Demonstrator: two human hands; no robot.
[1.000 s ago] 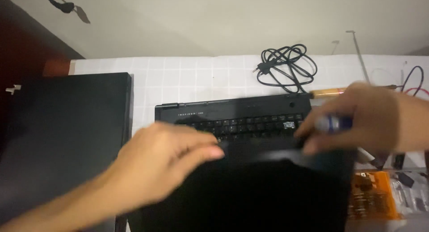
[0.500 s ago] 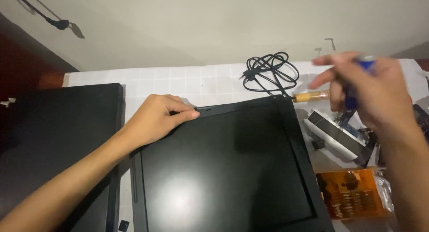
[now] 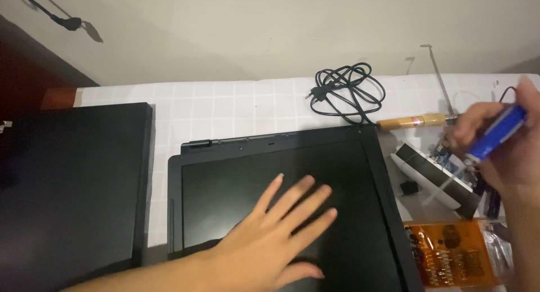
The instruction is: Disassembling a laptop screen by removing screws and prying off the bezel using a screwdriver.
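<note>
Left hand: we see our left hand [image 3: 275, 236] lying flat on the black screen panel [image 3: 281, 213] in the lower centre of the frame, palm down, fingers open and spread, pointing to the upper right.
Right hand: our right hand [image 3: 506, 151] is raised at the right edge, fingers closed around a blue-handled screwdriver [image 3: 495, 133] that tilts down to the left.
Panel: it lies on the white squared table [image 3: 225, 109].
Left of frame: a closed black laptop [image 3: 67, 191].
Upper centre: a coiled black cable [image 3: 349, 89].
Lower right: an orange circuit board [image 3: 450, 252].
</note>
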